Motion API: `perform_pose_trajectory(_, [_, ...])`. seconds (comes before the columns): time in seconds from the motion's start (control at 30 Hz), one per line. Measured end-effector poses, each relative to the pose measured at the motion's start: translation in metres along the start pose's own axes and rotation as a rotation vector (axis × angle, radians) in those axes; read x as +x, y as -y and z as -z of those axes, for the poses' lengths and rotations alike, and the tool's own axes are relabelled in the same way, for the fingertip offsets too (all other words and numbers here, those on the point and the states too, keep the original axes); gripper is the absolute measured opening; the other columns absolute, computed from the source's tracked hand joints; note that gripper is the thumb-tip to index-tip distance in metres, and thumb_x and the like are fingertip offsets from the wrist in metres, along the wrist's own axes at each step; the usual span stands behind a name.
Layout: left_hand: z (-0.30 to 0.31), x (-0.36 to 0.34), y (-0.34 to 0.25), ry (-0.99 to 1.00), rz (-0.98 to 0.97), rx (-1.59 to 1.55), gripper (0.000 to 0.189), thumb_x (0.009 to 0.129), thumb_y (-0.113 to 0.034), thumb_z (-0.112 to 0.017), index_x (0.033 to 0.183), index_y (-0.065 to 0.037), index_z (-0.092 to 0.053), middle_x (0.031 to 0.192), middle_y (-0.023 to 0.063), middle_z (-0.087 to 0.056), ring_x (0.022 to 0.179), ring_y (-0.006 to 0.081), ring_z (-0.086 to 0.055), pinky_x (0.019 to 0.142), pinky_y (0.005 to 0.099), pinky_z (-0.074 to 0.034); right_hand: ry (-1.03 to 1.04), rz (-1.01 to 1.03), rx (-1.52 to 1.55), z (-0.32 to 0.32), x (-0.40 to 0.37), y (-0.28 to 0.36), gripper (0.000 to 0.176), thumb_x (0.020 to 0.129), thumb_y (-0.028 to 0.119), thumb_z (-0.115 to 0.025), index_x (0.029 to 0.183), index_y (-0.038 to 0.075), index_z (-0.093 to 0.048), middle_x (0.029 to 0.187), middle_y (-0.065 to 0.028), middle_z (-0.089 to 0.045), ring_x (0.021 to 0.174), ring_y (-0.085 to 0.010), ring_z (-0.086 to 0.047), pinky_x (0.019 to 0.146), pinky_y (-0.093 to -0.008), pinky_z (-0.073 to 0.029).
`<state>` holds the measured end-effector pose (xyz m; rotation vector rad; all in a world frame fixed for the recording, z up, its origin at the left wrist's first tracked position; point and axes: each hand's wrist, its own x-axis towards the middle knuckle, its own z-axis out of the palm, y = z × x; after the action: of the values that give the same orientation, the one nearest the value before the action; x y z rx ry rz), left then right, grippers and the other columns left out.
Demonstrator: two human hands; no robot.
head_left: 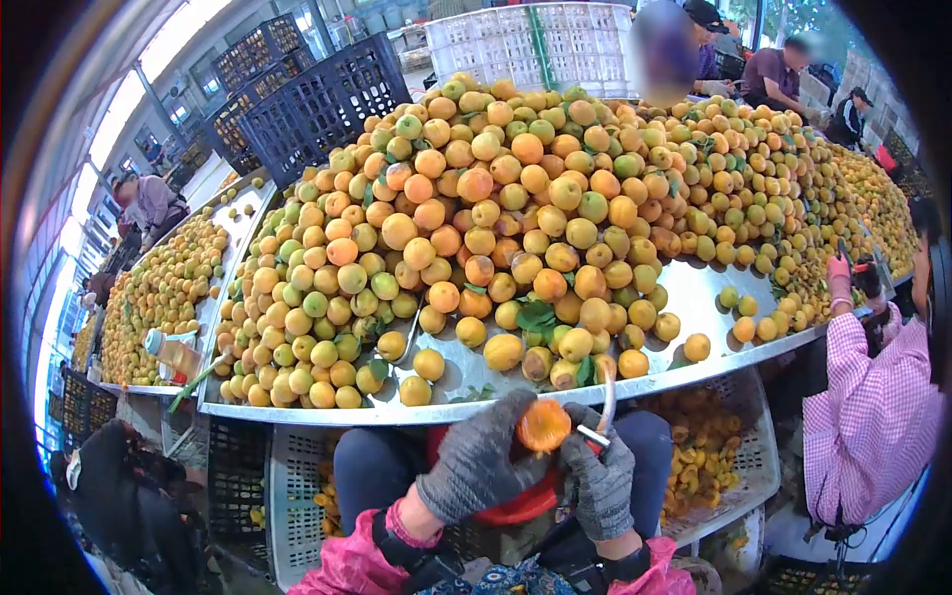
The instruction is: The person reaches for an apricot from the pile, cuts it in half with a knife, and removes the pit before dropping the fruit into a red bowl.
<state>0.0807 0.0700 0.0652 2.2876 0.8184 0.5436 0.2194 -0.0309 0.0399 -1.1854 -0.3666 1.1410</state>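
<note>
My left hand, in a grey knit glove, is closed round an orange fruit whose cut or hollow face looks up. Beside it, my right hand, gloved in grey too, grips a tool with a short metal part and a pale curved piece rising from it. Both hands are over my lap, just below the table's front edge. A red container shows partly beneath them. Behind the hands, a large heap of orange, yellow and green fruit lies on the metal table.
Crates holding fruit pieces stand under the table, at right and left. Dark crates and a white crate are behind the heap. A bottle lies at left. A co-worker in a pink checked sleeve is at right.
</note>
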Motion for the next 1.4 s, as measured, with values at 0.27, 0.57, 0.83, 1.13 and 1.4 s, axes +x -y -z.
perform_pose_trajectory(0.27, [-0.053,-0.043,-0.04,0.112,0.007,-0.612,0.067,0.073,-0.013,-0.078,0.13,-0.001,-0.046,0.124,0.0142,-0.057,0.114,0.0228,-0.057,0.098,0.0367,-0.045,-0.185,0.065,-0.095,0.039,-0.083,0.005,0.034,0.086,0.013,-0.068,0.117,0.002,-0.06,0.089,-0.0025,-0.065,0.064,-0.0041,-0.056,0.055,-0.02,-0.047])
perform_pose_trajectory(0.57, [-0.146,-0.069,-0.099,0.684,0.006,-0.956,0.054,0.078,-0.017,-0.077,0.124,-0.002,-0.053,0.112,0.0092,-0.064,0.103,0.016,-0.059,0.092,0.032,-0.047,-0.406,0.256,-1.179,0.144,-0.22,0.001,0.026,0.079,0.023,-0.07,0.1,0.008,-0.068,0.081,-0.0164,-0.067,0.073,-0.0329,-0.066,0.063,-0.0388,-0.052])
perform_pose_trajectory(0.83, [-0.184,-0.081,-0.14,1.17,0.104,-1.011,0.054,0.078,-0.011,-0.077,0.125,0.002,-0.053,0.115,0.0086,-0.064,0.103,0.0146,-0.059,0.095,0.0308,-0.046,-0.48,0.33,-1.344,0.179,-0.271,-0.023,0.028,0.077,0.022,-0.069,0.1,0.007,-0.067,0.079,-0.0148,-0.067,0.07,-0.0345,-0.064,0.062,-0.0416,-0.051])
perform_pose_trajectory(1.13, [-0.226,-0.125,-0.16,1.199,0.015,-0.973,0.041,0.08,-0.018,-0.075,0.113,0.002,-0.062,0.097,0.0074,-0.068,0.088,0.0135,-0.062,0.083,0.0301,-0.05,-0.674,0.091,-1.318,0.202,-0.325,-0.077,0.033,0.078,0.021,-0.065,0.107,0.005,-0.063,0.08,-0.0154,-0.066,0.072,-0.0348,-0.064,0.061,-0.0429,-0.05])
perform_pose_trajectory(1.4, [-0.225,-0.153,-0.169,1.381,0.051,-0.85,0.044,0.079,-0.022,-0.075,0.113,0.002,-0.062,0.104,0.0099,-0.068,0.093,0.0143,-0.062,0.087,0.03,-0.049,-0.683,0.055,-1.107,0.207,-0.344,-0.111,0.043,0.082,0.02,-0.067,0.121,0.003,-0.058,0.095,-0.0186,-0.067,0.084,-0.034,-0.067,0.072,-0.0372,-0.053])
